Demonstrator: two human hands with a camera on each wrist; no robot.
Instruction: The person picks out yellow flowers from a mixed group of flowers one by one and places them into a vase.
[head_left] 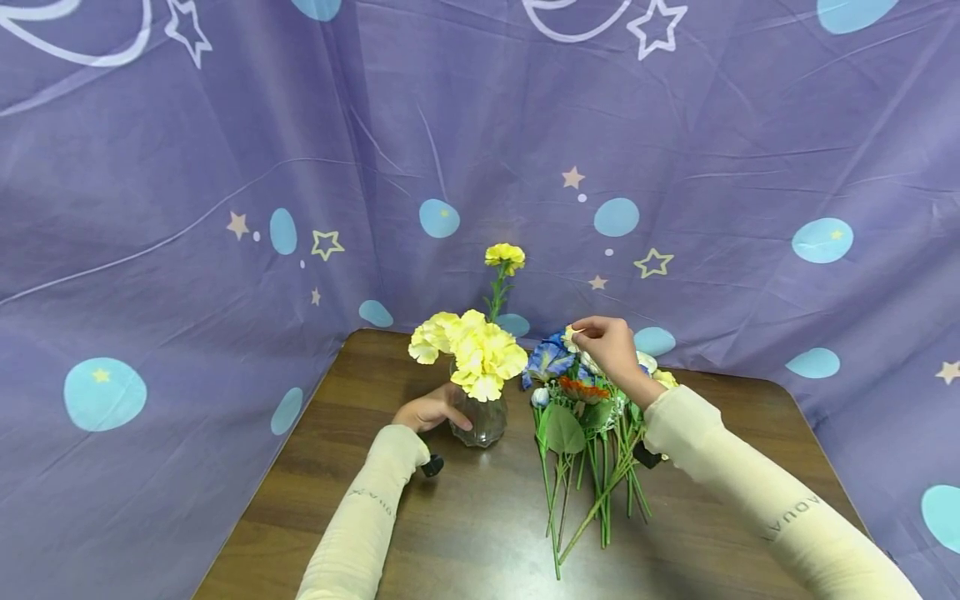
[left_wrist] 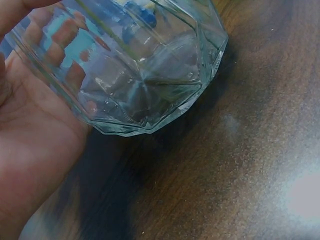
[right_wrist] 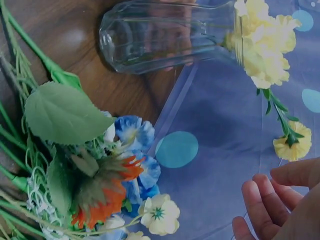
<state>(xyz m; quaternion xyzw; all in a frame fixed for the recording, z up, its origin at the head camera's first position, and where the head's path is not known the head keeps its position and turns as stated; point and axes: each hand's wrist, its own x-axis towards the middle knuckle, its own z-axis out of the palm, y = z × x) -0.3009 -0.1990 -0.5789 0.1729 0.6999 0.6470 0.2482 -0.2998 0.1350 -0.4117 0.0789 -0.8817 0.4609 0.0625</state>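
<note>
Two hands work at the far half of a dark wooden tabletop enclosed by a purple star-print cloth. The left hand grips the glass vase, its palm against the left wall of the glass and its fingers curled round the back, as the left wrist view shows through the faceted base. The vase stands upright near the far edge of the tabletop, left of centre, and carries a cluster of pale yellow carnations; one yellow carnation on a taller stem rises above that cluster. The right hand is raised above a bundle of artificial flowers lying just right of the vase, and its fingertips pinch a small cream blossom at the top of the bundle. The bundle holds blue blooms, an orange bloom and broad green leaves, with the heads toward the far edge. Its green stems fan out toward the near edge. Both forearms wear cream sleeves.
</note>
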